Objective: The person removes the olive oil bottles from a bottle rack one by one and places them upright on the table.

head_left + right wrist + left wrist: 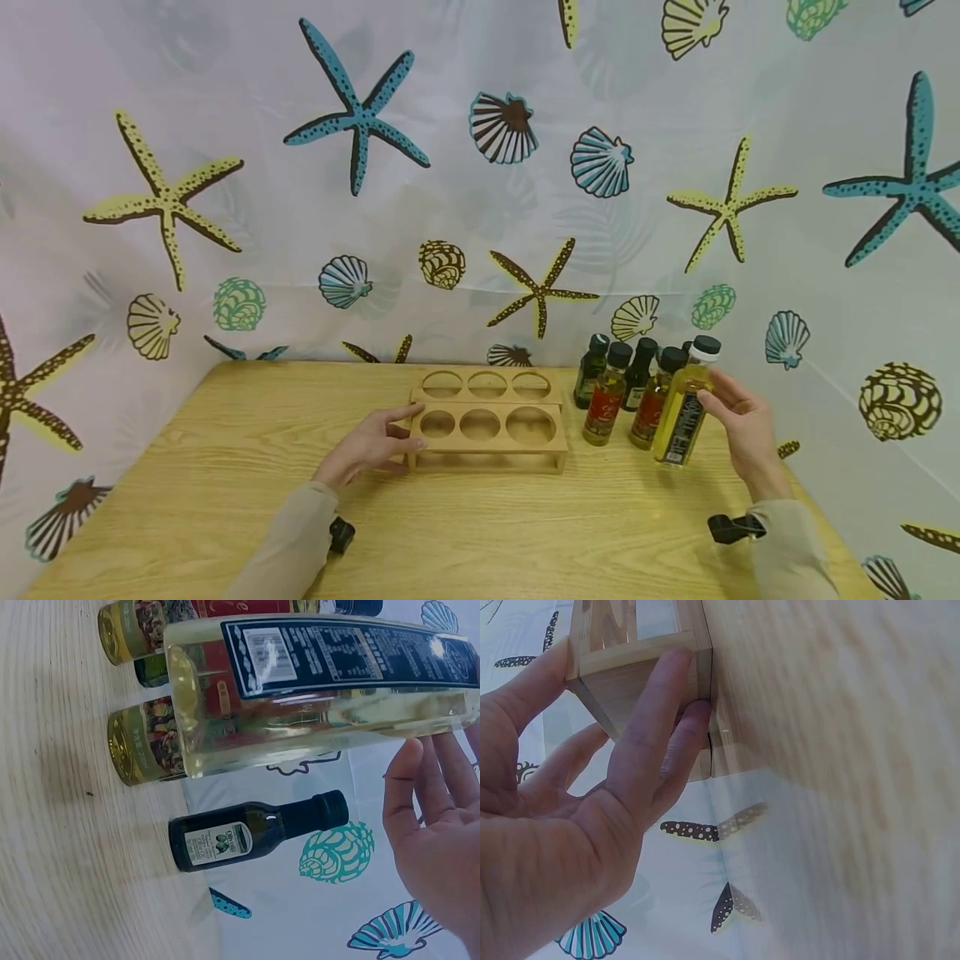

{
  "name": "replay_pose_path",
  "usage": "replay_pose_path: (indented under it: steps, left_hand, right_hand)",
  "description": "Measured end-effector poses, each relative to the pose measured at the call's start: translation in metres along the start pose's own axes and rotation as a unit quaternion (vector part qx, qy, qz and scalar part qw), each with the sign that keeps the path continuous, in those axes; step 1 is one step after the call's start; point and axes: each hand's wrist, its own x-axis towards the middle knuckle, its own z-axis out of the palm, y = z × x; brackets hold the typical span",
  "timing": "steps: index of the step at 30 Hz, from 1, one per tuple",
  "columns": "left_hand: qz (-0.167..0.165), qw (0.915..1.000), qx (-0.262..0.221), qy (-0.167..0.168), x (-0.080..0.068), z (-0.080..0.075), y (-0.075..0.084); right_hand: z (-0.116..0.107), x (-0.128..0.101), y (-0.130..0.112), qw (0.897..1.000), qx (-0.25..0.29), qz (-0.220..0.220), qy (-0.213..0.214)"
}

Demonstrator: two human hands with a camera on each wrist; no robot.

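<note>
At its left end, the two-tier wooden rack [488,461] is touched by my left hand [375,442]. In the left wrist view, the nearly straight fingers [641,739] lie against the end of the rack [634,686]. My right hand [738,421] holds a clear bottle of yellow oil [684,412] near its top, thumb across the dark label. The bottle leans slightly, and its black cap points up in the head view. The right wrist view shows the bottle [262,724] with a barcode on its label, overlapping other bottles.
Several bottles stand at the right of the rack, including red-labelled oil bottles [603,408] and a dark bottle [639,375]. A small dark olive oil bottle [225,838] stands behind the held one. A printed shell-and-starfish curtain [450,208] borders the wooden table [480,533].
</note>
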Motion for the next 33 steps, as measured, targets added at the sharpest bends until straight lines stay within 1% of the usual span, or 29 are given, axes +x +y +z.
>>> replay_pose_path:
  steps: [1,2,6,14,18,23,27,30,33]
  left_hand:
    - [0.001,1.0,0.002,0.001,0.0,-0.001,0.0]
    - [0.002,1.0,0.003,0.001,0.0,-0.001,0.001]
    - [-0.001,1.0,0.003,0.001,0.0,0.0,0.0]
    - [0.0,1.0,0.005,0.005,0.0,0.0,0.002]
    - [-0.002,1.0,0.006,0.002,0.0,0.0,0.002]
    - [0.004,0.9999,0.009,-0.002,-0.001,-0.001,0.003]
    - [-0.001,1.0,0.005,0.004,-0.001,-0.001,0.002]
    - [-0.005,0.9999,0.005,0.007,-0.002,-0.001,0.002]
    - [-0.005,0.9999,0.007,0.009,0.0,0.001,0.003]
  right_hand:
    - [-0.001,0.001,0.0,1.0,-0.002,0.004,-0.002]
    - [-0.002,0.002,-0.001,1.0,-0.016,0.015,-0.004]
    - [-0.005,0.003,-0.001,0.999,-0.023,0.034,-0.003]
    - [-0.012,0.009,0.002,0.998,0.0,0.064,0.011]
    - [-0.018,0.012,0.006,0.997,-0.002,0.077,0.017]
    - [-0.026,0.018,0.017,0.996,-0.034,0.087,0.003]
    - [-0.032,0.021,0.028,0.995,-0.028,0.096,-0.008]
    - [-0.034,0.023,0.034,0.996,-0.017,0.089,-0.016]
    - [-0.038,0.026,0.037,0.996,-0.028,0.08,-0.029]
